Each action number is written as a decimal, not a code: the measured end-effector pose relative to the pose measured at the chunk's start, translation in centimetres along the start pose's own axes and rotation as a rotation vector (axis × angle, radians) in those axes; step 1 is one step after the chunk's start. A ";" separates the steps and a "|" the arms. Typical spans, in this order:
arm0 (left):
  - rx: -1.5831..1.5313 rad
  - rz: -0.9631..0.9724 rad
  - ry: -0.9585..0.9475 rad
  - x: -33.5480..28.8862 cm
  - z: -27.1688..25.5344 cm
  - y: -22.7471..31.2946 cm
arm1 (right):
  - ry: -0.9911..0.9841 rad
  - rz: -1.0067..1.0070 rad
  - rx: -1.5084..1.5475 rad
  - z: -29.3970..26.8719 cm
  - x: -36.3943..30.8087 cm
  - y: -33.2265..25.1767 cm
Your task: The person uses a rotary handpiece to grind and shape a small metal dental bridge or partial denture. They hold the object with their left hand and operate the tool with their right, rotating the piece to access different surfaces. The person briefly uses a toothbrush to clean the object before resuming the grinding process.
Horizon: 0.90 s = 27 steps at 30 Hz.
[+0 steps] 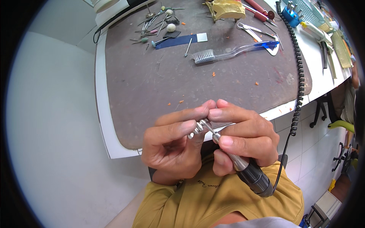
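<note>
My left hand point(169, 142) pinches a small shiny metal dental piece point(195, 130), lobed like a row of tooth crowns, between thumb and fingers. My right hand point(253, 133) is wrapped round a rotary handpiece point(254, 178) with a steel nose and black rear end, tilted up toward the left. The thin bur point(208, 127) in its nose reaches to the metal piece; whether they touch I cannot tell. The fingertips of both hands meet just above. Both hands are over the near edge of the table, in front of a mustard shirt point(213, 193).
On the brown mat point(144, 95) lie a clear toothbrush point(228, 53), loose burs point(152, 24), a blue strip point(176, 41), a metal caliper point(258, 32) and a yellowish dental model point(227, 8). A coiled black cord point(299, 72) hangs over the right edge, near a blue bur holder point(292, 17).
</note>
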State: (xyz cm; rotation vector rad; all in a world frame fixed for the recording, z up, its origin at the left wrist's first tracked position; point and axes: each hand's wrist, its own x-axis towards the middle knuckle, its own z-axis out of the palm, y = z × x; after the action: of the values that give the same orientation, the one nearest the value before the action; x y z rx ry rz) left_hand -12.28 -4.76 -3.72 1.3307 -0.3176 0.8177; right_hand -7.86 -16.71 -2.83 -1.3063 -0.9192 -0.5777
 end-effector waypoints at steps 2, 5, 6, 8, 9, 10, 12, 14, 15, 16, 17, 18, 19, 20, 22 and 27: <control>-0.013 -0.004 0.014 0.0 0.1 0.1 | -0.005 -0.003 0.002 0.0 0.0 0.0; -0.049 -0.006 0.054 -0.1 0.4 -0.1 | -0.008 -0.010 0.004 0.1 0.0 0.1; -0.058 -0.008 0.065 -0.1 0.5 -0.1 | -0.007 -0.011 0.003 0.2 0.0 0.1; -0.061 -0.019 0.068 -0.1 0.5 0.1 | -0.005 -0.008 -0.005 0.3 -0.1 0.0; -0.057 -0.017 0.067 -0.1 0.6 0.1 | -0.005 -0.006 -0.008 0.3 -0.1 0.0; -0.053 -0.015 0.065 0.0 0.7 0.1 | -0.007 -0.001 -0.011 0.3 0.0 -0.1; -0.044 -0.015 0.051 0.0 0.7 0.1 | -0.023 0.000 -0.016 0.2 0.2 -0.2; -0.035 -0.021 0.028 -0.1 0.4 0.2 | -0.043 -0.005 -0.013 -0.1 0.3 -0.3; -0.035 -0.021 0.022 -0.1 0.2 0.2 | -0.047 -0.007 -0.008 -0.1 0.3 -0.2; -0.034 -0.020 0.016 -0.1 0.1 0.1 | -0.039 -0.008 0.004 -0.1 0.1 -0.1; -0.034 -0.018 0.015 0.0 0.1 0.1 | -0.037 -0.007 0.010 -0.1 0.0 -0.1; -0.033 -0.017 0.015 0.0 0.1 0.1 | -0.034 -0.006 0.017 -0.1 0.0 -0.1; -0.031 -0.013 0.019 0.0 0.1 0.1 | -0.035 -0.005 0.017 -0.1 0.0 -0.1; -0.037 -0.008 0.023 0.0 0.2 0.1 | -0.036 -0.003 0.012 -0.1 0.0 -0.1; -0.051 0.003 0.035 0.1 0.3 -0.1 | -0.038 -0.001 0.001 -0.1 0.1 -0.2; -0.051 0.025 0.040 0.0 0.3 -0.2 | -0.050 0.005 -0.020 -0.1 0.1 -0.3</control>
State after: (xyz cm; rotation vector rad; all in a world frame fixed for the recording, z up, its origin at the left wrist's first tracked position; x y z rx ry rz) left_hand -12.10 -5.04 -3.81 1.2628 -0.3222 0.8512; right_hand -8.03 -16.81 -2.56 -1.3464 -0.9530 -0.5533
